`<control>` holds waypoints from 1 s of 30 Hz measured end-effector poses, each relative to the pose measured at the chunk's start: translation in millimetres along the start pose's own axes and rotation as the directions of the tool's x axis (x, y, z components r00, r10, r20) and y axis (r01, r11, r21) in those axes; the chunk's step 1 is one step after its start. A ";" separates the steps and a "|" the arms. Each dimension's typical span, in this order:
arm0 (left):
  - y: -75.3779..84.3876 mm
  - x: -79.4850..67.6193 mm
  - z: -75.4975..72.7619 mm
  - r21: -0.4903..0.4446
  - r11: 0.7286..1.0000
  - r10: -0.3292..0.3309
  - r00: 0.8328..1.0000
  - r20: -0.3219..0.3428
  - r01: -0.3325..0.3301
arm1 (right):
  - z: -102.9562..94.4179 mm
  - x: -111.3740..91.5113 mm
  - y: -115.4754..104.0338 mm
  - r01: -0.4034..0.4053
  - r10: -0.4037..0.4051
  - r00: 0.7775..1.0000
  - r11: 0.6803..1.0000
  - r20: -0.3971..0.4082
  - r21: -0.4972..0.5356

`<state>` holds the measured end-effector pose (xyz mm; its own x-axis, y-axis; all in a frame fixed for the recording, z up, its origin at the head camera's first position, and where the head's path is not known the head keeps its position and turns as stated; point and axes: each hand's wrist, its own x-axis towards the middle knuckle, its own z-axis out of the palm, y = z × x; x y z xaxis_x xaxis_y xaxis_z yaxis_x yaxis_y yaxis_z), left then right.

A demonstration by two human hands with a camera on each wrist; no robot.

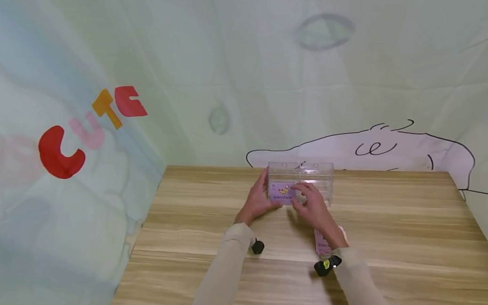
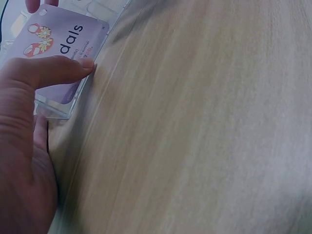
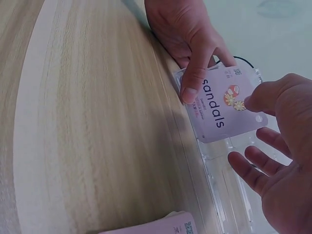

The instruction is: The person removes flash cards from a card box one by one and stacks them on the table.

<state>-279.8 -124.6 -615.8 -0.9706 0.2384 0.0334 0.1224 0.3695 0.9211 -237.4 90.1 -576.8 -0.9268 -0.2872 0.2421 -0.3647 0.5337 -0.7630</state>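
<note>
A clear plastic box (image 1: pixel 317 168) with two side-by-side sections stands toward the back of the table. A lilac card (image 3: pixel 219 109) printed "sandals" lies against the front of its left section. My left hand (image 1: pixel 256 201) grips the box's left end, its thumb (image 2: pixel 61 70) across the lower part of the card and its fingers behind the box. My right hand (image 1: pixel 314 211) pinches the card's upper right corner by the punched hole, one digit in front and a fingertip behind. The other right fingers (image 3: pixel 248 168) are curled loosely beside the right section.
A pink card (image 1: pixel 322 245) with partly covered lettering lies on the wooden table (image 1: pixel 188 224) beneath my right forearm. Printed cloth walls (image 1: pixel 232 76) rise along the back and left edges. Small black devices (image 1: pixel 257 247) sit at both wrists.
</note>
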 end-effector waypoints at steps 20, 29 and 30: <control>-5.2 1.7 -0.6 0.005 1.000 0.010 1.000 -0.013 -0.010 | 15.1 4.6 1.5 0.156 -0.151 0.979 0.988 -0.140 0.023; -7.5 3.0 -0.9 0.003 1.000 0.015 1.000 -0.012 -0.015 | 21.1 7.7 2.9 0.156 -0.151 0.979 0.987 -0.136 0.032; -7.6 3.1 -0.9 0.002 1.000 0.018 1.000 -0.012 -0.018 | 22.1 7.8 3.1 0.161 -0.155 0.978 0.986 -0.138 0.033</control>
<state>-284.0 -127.5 -622.3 -0.9707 0.2342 0.0545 0.1401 0.3668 0.9197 -243.8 72.0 -590.6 -0.8627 -0.2534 0.4377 -0.5056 0.4541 -0.7336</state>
